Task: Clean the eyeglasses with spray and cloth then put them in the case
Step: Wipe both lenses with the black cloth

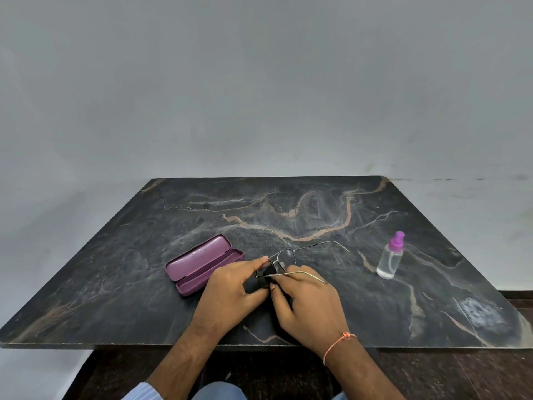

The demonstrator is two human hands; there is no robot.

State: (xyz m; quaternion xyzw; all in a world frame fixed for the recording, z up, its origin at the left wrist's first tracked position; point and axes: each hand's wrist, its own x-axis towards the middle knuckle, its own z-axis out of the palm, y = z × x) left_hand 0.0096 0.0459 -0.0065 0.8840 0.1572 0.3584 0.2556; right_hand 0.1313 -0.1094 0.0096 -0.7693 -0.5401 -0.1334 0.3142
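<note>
I have both hands meeting just above the near middle of the table (432,298); my left hand (230,287) pinches the eyeglasses (284,259) at the near lens, thumb and fingers closed on frame and dark cloth (253,285) together; my right hand (311,304) has its thumb pressed onto the same cloth-covered lens, the other fingers curled beneath, so both hands are clamped on the work and neither is free; I judge this as the wiping step, with the far lens bare and, as far as I can tell, not yet rubbed; the glasses are held clear of the surface with both temples unfolded, one running right across my right knuckles, the other reaching far and right toward the spray bottle (390,256), which stands upright well apart on the right; the case (203,265) lies open just left of my left hand, its long axis running from near-left to far-right, roughly in line with the frame's front; so the left hand is the nearer one for the placing, a short move leftward, though the temples must fold first or the frame will not sit in the tray.
</note>
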